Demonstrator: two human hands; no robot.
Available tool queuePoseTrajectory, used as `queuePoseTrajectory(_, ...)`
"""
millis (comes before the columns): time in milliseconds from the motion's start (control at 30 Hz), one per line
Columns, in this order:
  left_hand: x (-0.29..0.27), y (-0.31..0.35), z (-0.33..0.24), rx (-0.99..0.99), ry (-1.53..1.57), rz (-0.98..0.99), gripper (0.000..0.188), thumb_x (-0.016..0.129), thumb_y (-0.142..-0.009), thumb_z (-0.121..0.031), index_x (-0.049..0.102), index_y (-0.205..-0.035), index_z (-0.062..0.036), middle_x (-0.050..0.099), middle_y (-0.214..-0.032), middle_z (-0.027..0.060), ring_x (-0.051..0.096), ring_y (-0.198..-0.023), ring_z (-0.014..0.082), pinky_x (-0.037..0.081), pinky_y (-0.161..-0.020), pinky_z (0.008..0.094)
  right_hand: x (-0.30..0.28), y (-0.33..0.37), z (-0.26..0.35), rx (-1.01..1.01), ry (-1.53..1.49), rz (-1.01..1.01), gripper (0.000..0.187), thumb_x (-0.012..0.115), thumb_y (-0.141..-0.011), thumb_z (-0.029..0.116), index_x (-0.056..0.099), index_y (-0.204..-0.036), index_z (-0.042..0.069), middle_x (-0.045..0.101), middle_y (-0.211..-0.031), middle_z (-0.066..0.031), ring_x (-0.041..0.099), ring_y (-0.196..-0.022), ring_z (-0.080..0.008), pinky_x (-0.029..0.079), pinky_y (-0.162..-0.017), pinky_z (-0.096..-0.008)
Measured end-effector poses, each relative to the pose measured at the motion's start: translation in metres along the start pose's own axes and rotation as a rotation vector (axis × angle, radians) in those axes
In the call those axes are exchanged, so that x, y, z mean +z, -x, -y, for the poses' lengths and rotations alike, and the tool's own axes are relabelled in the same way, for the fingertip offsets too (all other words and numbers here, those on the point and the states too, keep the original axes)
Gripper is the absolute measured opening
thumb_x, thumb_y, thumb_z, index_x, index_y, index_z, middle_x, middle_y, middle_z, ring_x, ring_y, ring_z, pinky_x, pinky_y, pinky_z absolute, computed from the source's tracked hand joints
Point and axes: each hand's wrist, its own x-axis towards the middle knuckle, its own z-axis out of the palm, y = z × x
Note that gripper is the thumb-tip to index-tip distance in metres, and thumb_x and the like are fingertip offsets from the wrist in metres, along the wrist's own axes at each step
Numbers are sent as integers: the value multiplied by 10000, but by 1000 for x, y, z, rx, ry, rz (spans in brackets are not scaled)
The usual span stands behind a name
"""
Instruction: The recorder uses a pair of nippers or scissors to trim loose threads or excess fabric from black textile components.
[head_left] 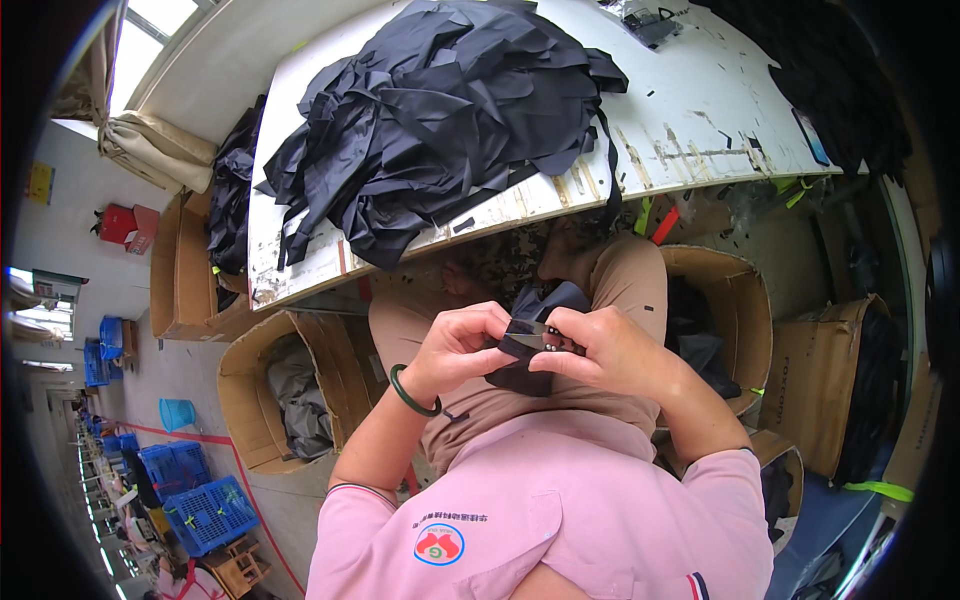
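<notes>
"One left hand [455,350] and one right hand [605,345] are facing each other above the lap. What are they gripping?"

"A dark cloth [520,378]. The left is pinching its left side between thumb and fingers, and the right is gripping the opposite side, thumb underneath."

"Something is shining between them."

"Yes, a shiny strip [525,340]. I cannot tell whether it is a tool or part of the cloth."

"Where exactly is the cloth?"

"It is hanging between the two hands, in front of the brown trousers [635,280], below the near edge of the table [690,100]. A dark green bangle [406,400] is circling the left wrist."

"And what is lying on the table?"

"A big pile [450,110] of dark pieces is spreading over its left part, with some ends drooping past the near edge. More dark fabric [850,80] is lying at the far right."

"Anything beside the knees?"

"A left box [245,385] is standing there, holding grey fabric [298,400]. A right box [748,305] is standing on the other side, with dark fabric inside. Farther left, blue crates [208,515] are sitting on the floor [265,490]."
</notes>
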Motion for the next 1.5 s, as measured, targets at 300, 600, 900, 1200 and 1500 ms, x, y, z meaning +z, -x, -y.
queuePoseTrajectory(300,-3,-1,2,11,-133,73,114,693,-777,31,654,-884,31,589,-928,75,552,-829,138,432,-741,245,0,3,-1,25,11,50,386,655,-859,397,538,-789,36,586,-621,-158,591,-587,-361,432,-528,-433)
queuePoseTrajectory(600,-14,-8,-17,-220,62,292,94,678,-778,42,652,-868,45,592,-921,64,556,-845,131,441,-752,248,-9,6,-5,8,-150,192,363,678,-849,368,566,-803,26,552,-591,-164,553,-547,-353,424,-516,-395)
queuePoseTrajectory(900,-26,-22,-23,-564,172,523,129,679,-740,52,651,-863,79,587,-907,89,568,-817,147,467,-744,245,-14,6,1,-39,21,328,393,657,-848,425,591,-832,37,574,-608,-167,589,-590,-363,451,-555,-422)
queuePoseTrajectory(1200,-24,-20,-26,-549,143,528,125,691,-735,46,650,-850,75,587,-894,80,565,-818,143,459,-748,253,-12,6,-5,-68,8,358,388,651,-850,429,591,-848,46,588,-605,-142,591,-580,-353,455,-547,-413)
queuePoseTrajectory(1500,-27,-19,-21,-575,132,542,123,692,-740,42,654,-853,69,587,-900,81,566,-830,147,456,-765,253,-11,5,-7,-79,42,352,395,652,-845,439,589,-836,50,592,-605,-138,600,-588,-347,457,-544,-412)
